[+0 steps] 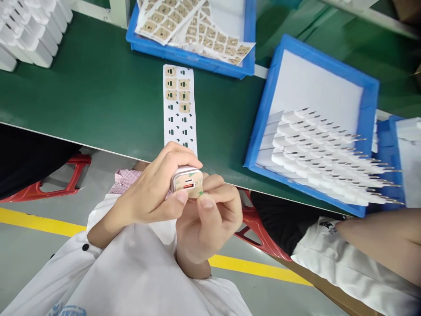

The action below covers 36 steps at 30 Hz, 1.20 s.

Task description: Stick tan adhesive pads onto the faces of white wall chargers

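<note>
My left hand (154, 188) is closed around a small white charger (180, 170), its port face turned up toward me. The face has a narrow slot and a wider port (188, 186) with a red inside. A tan adhesive sticker (197, 177) with cutouts lies over that face, around the ports. My right hand (212, 215) pinches the sticker's lower right edge between thumb and fingertips. Just beyond my hands, a white sticker sheet (178, 124) lies on the green table (98, 96); tan stickers remain on its far part, and the near part shows bare backing.
A blue tray (184, 56) with sticker sheets stands at the back. Another blue tray (279, 175) at right holds rows of white chargers (315, 153) with metal prongs. More white parts (33, 35) sit far left. Red stools (263, 237) and a co-worker's arm (381, 241) flank me.
</note>
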Tool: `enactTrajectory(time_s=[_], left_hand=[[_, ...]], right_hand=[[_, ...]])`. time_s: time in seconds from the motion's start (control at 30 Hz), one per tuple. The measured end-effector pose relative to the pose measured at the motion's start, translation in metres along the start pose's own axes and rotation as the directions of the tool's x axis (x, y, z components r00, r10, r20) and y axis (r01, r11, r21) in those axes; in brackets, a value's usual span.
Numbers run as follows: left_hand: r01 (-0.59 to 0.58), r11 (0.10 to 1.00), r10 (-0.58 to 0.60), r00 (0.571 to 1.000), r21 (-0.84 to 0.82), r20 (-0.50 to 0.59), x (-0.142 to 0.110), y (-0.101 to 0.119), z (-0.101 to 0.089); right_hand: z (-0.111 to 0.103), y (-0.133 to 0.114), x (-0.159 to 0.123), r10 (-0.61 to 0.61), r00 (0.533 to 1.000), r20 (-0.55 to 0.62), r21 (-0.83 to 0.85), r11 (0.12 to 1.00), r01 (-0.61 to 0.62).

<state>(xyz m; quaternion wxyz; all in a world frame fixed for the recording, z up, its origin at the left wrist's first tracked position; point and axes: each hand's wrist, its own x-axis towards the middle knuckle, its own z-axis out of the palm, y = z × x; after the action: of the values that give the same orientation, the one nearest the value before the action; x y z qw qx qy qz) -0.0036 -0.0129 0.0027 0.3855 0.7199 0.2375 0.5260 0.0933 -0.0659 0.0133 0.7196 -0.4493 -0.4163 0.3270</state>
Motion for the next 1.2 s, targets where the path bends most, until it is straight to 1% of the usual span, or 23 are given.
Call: enactTrajectory(time_s=[0.07,0.13,0.2,0.27,0.37,0.47,0.5,0.57,0.63,0.67,0.77,0.83,0.87,0.97,1.03,1.07,1.13,1.2], left_hand=[[-0.002,1.0,0.001,1.0,-0.01,-0.011,-0.002,-0.003,0.0],[0.004,1.0,-0.004,1.0,-0.015,-0.023,-0.004,-0.006,-0.001],[0.02,0.999,-0.021,0.999,-0.033,-0.027,-0.006,-0.008,-0.001],[0.051,0.996,-0.052,0.998,-0.073,-0.022,-0.007,-0.008,0.0],[0.112,0.982,-0.112,0.994,-0.151,0.008,-0.007,-0.008,0.001],[0.196,0.94,-0.187,0.981,-0.28,0.059,-0.008,-0.009,0.005],[0.215,0.921,-0.206,0.977,-0.324,0.063,-0.009,-0.011,0.007],[0.221,0.898,-0.228,0.973,-0.381,0.028,-0.011,-0.016,0.01],[0.218,0.887,-0.244,0.97,-0.407,-0.012,-0.014,-0.022,0.014],[0.226,0.876,-0.256,0.967,-0.426,-0.014,-0.015,-0.024,0.015],[0.267,0.83,-0.292,0.956,-0.491,0.027,-0.017,-0.03,0.018],[0.256,0.848,-0.286,0.958,-0.465,0.007,-0.018,-0.034,0.019],[0.242,0.875,-0.271,0.963,-0.418,-0.01,-0.019,-0.036,0.019],[0.222,0.948,-0.232,0.972,-0.23,-0.02,-0.021,-0.042,0.017],[0.223,0.968,-0.226,0.974,-0.115,-0.013,-0.022,-0.047,0.015],[0.226,0.971,-0.228,0.973,-0.074,-0.019,-0.022,-0.05,0.014],[0.233,0.972,-0.235,0.972,-0.037,-0.034,-0.021,-0.054,0.013],[0.249,0.965,-0.254,0.966,-0.076,-0.051,-0.018,-0.057,0.013]], right_hand=[[-0.004,0.0,0.001,-0.104,0.995,0.014,-0.149,0.983,0.105],[-0.011,-0.002,0.003,-0.16,0.986,0.045,-0.316,0.934,0.166],[-0.019,-0.004,0.006,-0.154,0.985,0.075,-0.442,0.88,0.172],[-0.026,-0.005,0.009,-0.127,0.988,0.084,-0.481,0.864,0.151],[-0.03,-0.005,0.011,-0.056,0.994,0.099,-0.418,0.904,0.092],[-0.024,-0.002,0.008,0.047,0.986,0.16,-0.382,0.924,0.018],[-0.022,-0.001,0.008,0.082,0.981,0.174,-0.378,0.926,-0.01],[-0.019,0.003,0.008,0.144,0.972,0.187,-0.346,0.935,-0.072],[-0.02,0.008,0.011,0.218,0.955,0.201,-0.28,0.947,-0.157],[-0.021,0.011,0.013,0.256,0.944,0.209,-0.239,0.949,-0.204],[-0.026,0.018,0.019,0.349,0.907,0.235,-0.115,0.937,-0.331],[-0.026,0.02,0.022,0.363,0.904,0.227,-0.092,0.932,-0.351],[-0.026,0.019,0.024,0.358,0.91,0.211,-0.126,0.933,-0.337],[-0.021,0.016,0.029,0.331,0.933,0.142,-0.34,0.901,-0.268],[-0.018,0.016,0.034,0.335,0.934,0.126,-0.412,0.874,-0.258],[-0.018,0.018,0.037,0.354,0.926,0.133,-0.398,0.875,-0.277],[-0.018,0.022,0.043,0.411,0.897,0.161,-0.302,0.886,-0.352],[-0.02,0.027,0.048,0.47,0.864,0.182,-0.175,0.88,-0.442]])
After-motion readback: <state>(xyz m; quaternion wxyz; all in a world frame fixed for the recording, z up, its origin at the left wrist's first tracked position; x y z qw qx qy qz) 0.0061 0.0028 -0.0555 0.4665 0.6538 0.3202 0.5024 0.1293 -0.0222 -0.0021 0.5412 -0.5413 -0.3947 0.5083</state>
